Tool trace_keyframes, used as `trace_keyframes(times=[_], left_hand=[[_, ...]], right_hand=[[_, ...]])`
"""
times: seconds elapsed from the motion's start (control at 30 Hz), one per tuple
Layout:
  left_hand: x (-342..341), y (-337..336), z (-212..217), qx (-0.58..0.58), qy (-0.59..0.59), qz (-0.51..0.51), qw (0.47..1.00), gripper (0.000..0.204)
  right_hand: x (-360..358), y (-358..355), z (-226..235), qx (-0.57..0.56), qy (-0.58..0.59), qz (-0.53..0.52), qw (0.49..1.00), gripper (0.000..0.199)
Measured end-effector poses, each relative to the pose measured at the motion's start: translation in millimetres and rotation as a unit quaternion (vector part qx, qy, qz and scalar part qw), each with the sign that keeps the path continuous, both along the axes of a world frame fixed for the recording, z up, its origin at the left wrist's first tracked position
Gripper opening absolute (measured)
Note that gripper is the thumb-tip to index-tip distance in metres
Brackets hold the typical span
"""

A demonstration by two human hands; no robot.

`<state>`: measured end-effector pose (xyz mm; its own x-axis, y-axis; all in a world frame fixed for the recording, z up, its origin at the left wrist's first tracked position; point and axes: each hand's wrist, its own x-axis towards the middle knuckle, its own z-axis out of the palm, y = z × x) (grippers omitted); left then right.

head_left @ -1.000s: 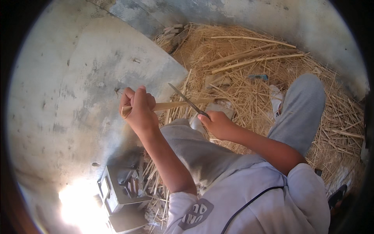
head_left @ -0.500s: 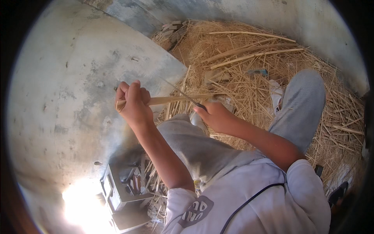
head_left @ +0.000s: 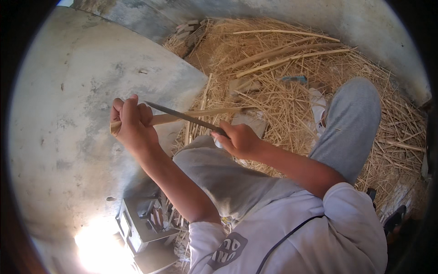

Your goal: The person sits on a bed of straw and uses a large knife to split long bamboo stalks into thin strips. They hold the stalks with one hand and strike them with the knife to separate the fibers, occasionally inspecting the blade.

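My left hand (head_left: 132,125) is closed around one end of a long pale bamboo strip (head_left: 200,114) that runs out to the right over the straw. My right hand (head_left: 239,139) grips the handle of a dark-bladed knife (head_left: 182,116), whose blade slants up to the left and lies across the strip close to my left fingers. Both hands are raised above my bent knee in grey trousers (head_left: 219,173).
A heap of straw and shavings (head_left: 292,91) with several long bamboo sticks (head_left: 283,52) covers the ground ahead. Grey concrete floor (head_left: 68,91) lies to the left. A small box of tools (head_left: 146,219) stands by my left leg. My other leg (head_left: 351,123) stretches right.
My left hand and the strip have shifted slightly left. The knife blade now reaches further left along the strip, up to my left fingers.
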<state>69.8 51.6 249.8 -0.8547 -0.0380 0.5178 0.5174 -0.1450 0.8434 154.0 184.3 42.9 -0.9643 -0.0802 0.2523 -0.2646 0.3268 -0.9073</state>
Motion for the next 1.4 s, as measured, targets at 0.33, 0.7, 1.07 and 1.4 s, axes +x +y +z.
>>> trace_keyframes(times=[0.33, 0.7, 1.07, 1.4], left_hand=[[-22.3, -2.1, -0.7, 0.017, 0.036, 0.010, 0.999, 0.048], [-61.5, -28.2, 5.5, -0.002, 0.061, 0.105, 0.993, 0.045], [-81.8, -40.3, 12.5, 0.028, 0.062, 0.146, 0.987, 0.033], [-91.1, -73.9, 6.5, 0.030, 0.049, 0.174, 0.983, 0.031]], right_hand=[[-33.9, -10.7, -63.4, 0.028, -0.104, -0.089, 0.990, 0.040], [-113.2, -6.3, -137.0, 0.089, -0.260, -0.075, 0.959, 0.046], [-125.6, 9.5, -202.0, 0.159, -0.275, -0.111, 0.942, 0.041], [-113.5, -15.4, -136.7, 0.098, 0.036, -0.063, 0.993, 0.037]])
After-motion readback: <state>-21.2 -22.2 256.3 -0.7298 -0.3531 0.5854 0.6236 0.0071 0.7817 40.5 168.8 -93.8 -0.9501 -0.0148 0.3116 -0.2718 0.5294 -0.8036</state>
